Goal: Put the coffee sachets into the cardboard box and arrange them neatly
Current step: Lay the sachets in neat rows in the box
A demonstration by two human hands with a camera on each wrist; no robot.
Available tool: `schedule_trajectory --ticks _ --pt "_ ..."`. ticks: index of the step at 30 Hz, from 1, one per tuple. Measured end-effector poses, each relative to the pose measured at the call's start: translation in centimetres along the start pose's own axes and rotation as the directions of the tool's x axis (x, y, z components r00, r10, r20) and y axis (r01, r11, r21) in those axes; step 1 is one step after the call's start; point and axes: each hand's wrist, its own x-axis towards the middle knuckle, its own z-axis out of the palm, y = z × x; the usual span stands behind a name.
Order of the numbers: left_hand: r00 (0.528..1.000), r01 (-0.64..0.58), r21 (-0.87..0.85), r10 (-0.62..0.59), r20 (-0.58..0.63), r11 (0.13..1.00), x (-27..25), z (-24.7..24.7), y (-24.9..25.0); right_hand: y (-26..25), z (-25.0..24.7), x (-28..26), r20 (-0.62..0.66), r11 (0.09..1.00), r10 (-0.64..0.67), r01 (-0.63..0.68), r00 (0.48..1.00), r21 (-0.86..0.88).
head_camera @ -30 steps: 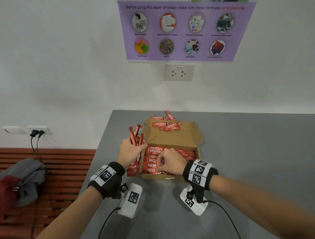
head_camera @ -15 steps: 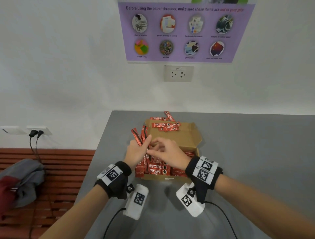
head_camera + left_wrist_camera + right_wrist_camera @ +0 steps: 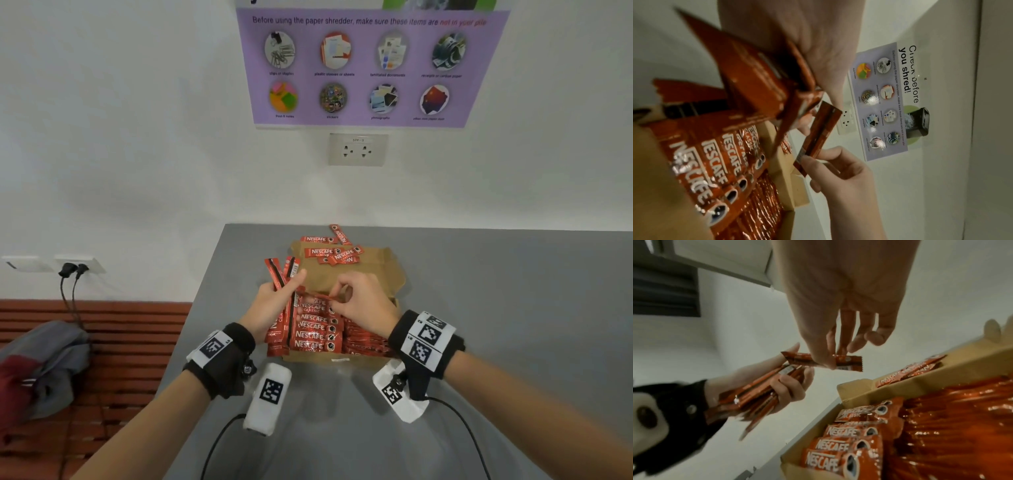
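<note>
Head view: at frame centre the left hand [image 3: 274, 308] grips a bundle of sachets [image 3: 286, 274] beside the cardboard box [image 3: 394, 274] on the grey table [image 3: 496, 308]; loose sachets [image 3: 330, 253] lie on its flap. Left wrist view: the bundle blocks the upper left. Right wrist view: the right hand [image 3: 838, 305] pinches a single sachet [image 3: 849, 363] above the filled box.

Red sachets [image 3: 317, 329] in the box read "NESCAFE CLASSIC"; loose sachets [image 3: 330, 253] on the flap read the same. Purple poster [image 3: 373, 65]: "Before using the paper shredder, make sure these items are not in your pile"; left wrist view adds "you shred!". Wall socket [image 3: 358, 149] label unreadable.
</note>
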Motion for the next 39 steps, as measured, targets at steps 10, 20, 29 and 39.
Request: schedule_trajectory --ticks 10,20,29,39 --pt "0.984 -0.166 0.313 0.179 -0.013 0.935 0.4 -0.2 -0.4 1.5 -1.1 0.6 -0.142 0.976 0.101 -0.070 0.985 0.207" --pt "0.956 -0.262 0.270 0.288 -0.062 0.927 0.6 2.0 -0.8 0.9 1.0 -0.7 -0.282 0.867 0.173 -0.010 0.944 0.499" --pt "0.950 -0.212 0.361 0.278 -0.142 0.908 1.1 2.1 -0.9 3.5 -3.2 1.3 0.046 0.962 0.164 -0.170 0.985 0.216" --pt "0.960 -0.195 0.387 0.257 -0.115 0.901 0.8 1.7 -0.8 5.5 -1.9 3.3 0.188 0.979 0.202 -0.194 0.961 -0.062"
